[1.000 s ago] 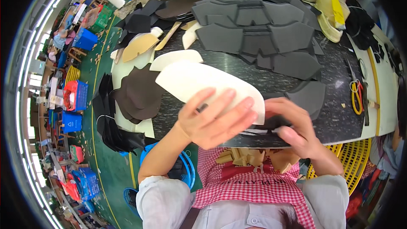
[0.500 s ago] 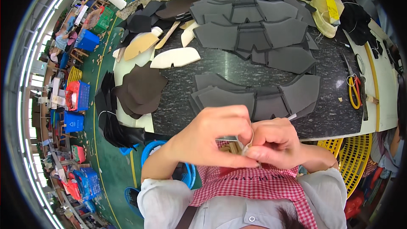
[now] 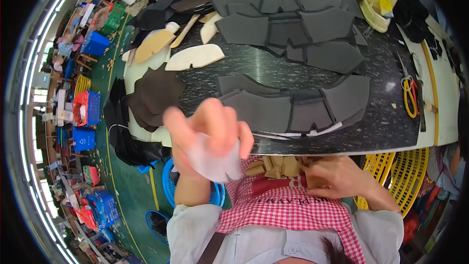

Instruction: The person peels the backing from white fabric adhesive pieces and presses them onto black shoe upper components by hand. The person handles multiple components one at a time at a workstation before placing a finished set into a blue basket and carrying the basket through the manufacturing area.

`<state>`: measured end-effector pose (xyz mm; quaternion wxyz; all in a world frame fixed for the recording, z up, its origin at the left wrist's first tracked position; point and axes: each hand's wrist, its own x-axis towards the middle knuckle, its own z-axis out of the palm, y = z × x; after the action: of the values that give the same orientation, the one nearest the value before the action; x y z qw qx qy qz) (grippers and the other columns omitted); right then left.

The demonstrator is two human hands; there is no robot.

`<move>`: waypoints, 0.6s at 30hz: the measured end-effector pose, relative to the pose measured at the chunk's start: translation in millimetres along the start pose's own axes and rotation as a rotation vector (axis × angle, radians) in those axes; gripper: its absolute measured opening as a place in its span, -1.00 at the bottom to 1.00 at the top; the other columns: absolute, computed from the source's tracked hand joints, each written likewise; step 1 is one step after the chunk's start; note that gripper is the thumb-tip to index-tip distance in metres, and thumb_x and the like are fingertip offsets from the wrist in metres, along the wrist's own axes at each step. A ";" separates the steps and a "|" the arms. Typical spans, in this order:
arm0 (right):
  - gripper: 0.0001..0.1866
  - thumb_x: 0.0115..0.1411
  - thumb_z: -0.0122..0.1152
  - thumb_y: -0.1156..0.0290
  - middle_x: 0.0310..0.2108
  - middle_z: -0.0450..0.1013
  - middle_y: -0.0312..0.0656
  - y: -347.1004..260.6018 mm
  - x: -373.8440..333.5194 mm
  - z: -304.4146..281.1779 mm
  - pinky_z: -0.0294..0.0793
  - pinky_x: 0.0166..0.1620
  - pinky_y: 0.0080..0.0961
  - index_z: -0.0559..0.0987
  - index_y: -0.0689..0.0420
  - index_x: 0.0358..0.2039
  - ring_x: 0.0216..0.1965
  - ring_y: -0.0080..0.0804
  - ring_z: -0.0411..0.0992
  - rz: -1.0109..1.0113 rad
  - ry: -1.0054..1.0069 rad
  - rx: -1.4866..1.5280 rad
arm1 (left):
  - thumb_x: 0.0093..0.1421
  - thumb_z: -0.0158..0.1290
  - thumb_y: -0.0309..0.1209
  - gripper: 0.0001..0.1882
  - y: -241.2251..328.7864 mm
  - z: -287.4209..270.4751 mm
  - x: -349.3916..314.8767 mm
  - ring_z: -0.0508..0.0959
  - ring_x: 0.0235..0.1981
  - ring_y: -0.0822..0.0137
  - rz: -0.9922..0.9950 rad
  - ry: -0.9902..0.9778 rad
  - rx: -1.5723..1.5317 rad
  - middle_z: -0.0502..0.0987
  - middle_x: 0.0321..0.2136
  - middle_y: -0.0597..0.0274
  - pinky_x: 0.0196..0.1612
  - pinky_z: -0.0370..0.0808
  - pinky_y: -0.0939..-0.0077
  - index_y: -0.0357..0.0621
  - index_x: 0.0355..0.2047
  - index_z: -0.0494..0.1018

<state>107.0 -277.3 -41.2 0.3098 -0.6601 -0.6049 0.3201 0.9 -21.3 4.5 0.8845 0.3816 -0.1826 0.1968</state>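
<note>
My left hand (image 3: pixel 212 129), smeared by motion, is closed on a thin whitish backing sheet (image 3: pixel 215 159) over the table's near edge. My right hand (image 3: pixel 334 176) is lower, with its fingers curled at a tan piece (image 3: pixel 314 181) in front of my red checked apron (image 3: pixel 288 210). More tan folded pieces (image 3: pixel 276 166) lie beside it, partly under the table edge. Just beyond my hands, grey foam-like panels (image 3: pixel 293 107) lie joined in a curved row on the dark speckled table (image 3: pixel 195 85). A white strip (image 3: pixel 298 134) shows along their near edge.
More grey panels (image 3: pixel 288 29) lie in rows farther back. At the left are dark brown pieces (image 3: pixel 156 95) and a white curved piece (image 3: pixel 195 57). Yellow-handled scissors (image 3: pixel 409 98) lie at the right. A yellow basket (image 3: pixel 410 181) and a blue basket (image 3: pixel 171 181) stand below the table.
My hands were together, pinching something small and whitish; they have parted. The left moved up and left with the whitish sheet, the right down to the tan pieces. The view shifted slightly.
</note>
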 end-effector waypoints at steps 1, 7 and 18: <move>-0.74 -0.05 0.30 0.28 -0.58 0.43 -0.17 -12.4 6.2 -3.1 0.44 -0.45 -0.41 0.42 0.15 -0.58 -0.47 -0.27 0.48 -0.051 0.166 0.064 | 0.10 0.14 -0.28 -0.78 5.7 3.7 -1.0 0.41 -0.51 0.32 -0.047 -0.186 0.304 0.34 -0.49 0.33 -0.41 0.38 0.33 -0.01 -0.43 0.31; -0.70 -0.01 0.34 0.21 -0.56 0.40 -0.23 -21.2 4.7 -14.6 0.34 -0.52 -0.43 0.49 0.18 -0.48 -0.59 -0.26 0.36 -0.041 0.229 0.265 | -0.26 0.38 -0.09 -0.39 -51.6 30.5 -16.2 0.46 -0.48 0.21 -0.312 -0.398 0.979 0.43 -0.36 0.20 -0.40 0.45 0.43 -0.12 -0.27 0.38; -0.79 -0.08 0.35 0.47 -0.47 0.42 -0.21 39.3 19.6 -38.1 0.37 -0.42 -0.55 0.46 0.25 -0.61 -0.47 -0.37 0.40 0.188 0.848 -0.092 | 0.02 0.14 -0.54 -0.46 -58.3 -10.6 3.2 0.42 -0.63 0.56 -0.442 0.122 1.223 0.45 -0.66 0.30 -0.54 0.32 0.63 -0.09 0.06 0.31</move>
<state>162.2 -261.6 -50.5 0.4705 -0.7985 -0.3750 0.0203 33.9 -49.6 -36.0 0.5361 0.8328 0.0956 0.0997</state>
